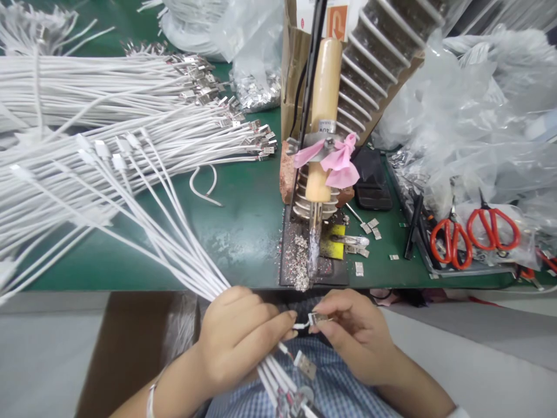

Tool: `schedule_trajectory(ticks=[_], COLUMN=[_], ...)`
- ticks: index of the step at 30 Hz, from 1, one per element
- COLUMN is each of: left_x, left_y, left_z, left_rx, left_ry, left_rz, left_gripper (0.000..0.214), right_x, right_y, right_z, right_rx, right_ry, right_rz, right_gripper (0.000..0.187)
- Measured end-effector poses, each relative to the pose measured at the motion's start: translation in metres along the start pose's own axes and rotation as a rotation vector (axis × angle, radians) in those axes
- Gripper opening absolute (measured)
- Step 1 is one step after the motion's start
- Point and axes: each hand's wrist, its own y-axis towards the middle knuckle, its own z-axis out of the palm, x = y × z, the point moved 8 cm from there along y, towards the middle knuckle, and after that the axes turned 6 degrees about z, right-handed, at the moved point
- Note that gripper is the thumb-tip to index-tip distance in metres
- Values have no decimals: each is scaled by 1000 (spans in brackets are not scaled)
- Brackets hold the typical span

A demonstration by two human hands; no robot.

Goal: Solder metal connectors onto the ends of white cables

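My left hand (pixel 246 342) is closed around a bunch of white cables (pixel 187 258), whose far ends fan out to the upper left. One cable end is pinched between its thumb and forefinger. At that end sits a bare metal USB connector (pixel 317 319), held in the fingertips of my right hand (pixel 354 334). Below my left hand, the other cable ends hang over my lap, with another metal USB connector (pixel 305 364) among them. Ahead of both hands stands a soldering iron (pixel 324 116) with a wooden handle, its tip pointing down over a dark base plate (pixel 287 267).
Bundles of white cables (pixel 87 87) cover the table's left side. Red-handled scissors (pixel 450 241) lie in a tray (pixel 461 270) at right, beside plastic bags (pixel 487 133). A ribbed hose (pixel 383 52) rises behind the iron. Loose metal pieces (pixel 359 268) lie near the front edge.
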Motion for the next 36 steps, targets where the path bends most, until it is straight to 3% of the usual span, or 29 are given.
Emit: schedule_trajectory(ticks=[5, 10, 15, 21, 36], left_x=[0, 0, 0, 1, 2], left_y=[3, 5, 6, 6, 7], left_z=[2, -1, -1, -1, 0], left_rx=[10, 6, 11, 27, 28], left_ry=[-32, -19, -33, -58, -25], left_rz=[5, 10, 15, 7, -4], left_gripper=[14, 22, 26, 29, 30], right_x=[21, 15, 3, -1, 7], right_y=[6, 7, 4, 2, 5], right_z=[-1, -1, 0, 3, 1], right_rx=[82, 125, 71, 39, 26], right_ry=[-129, -113, -32, -47, -183], right_rz=[-183, -62, 18, 18, -40], right_gripper=[24, 6, 6, 4, 21])
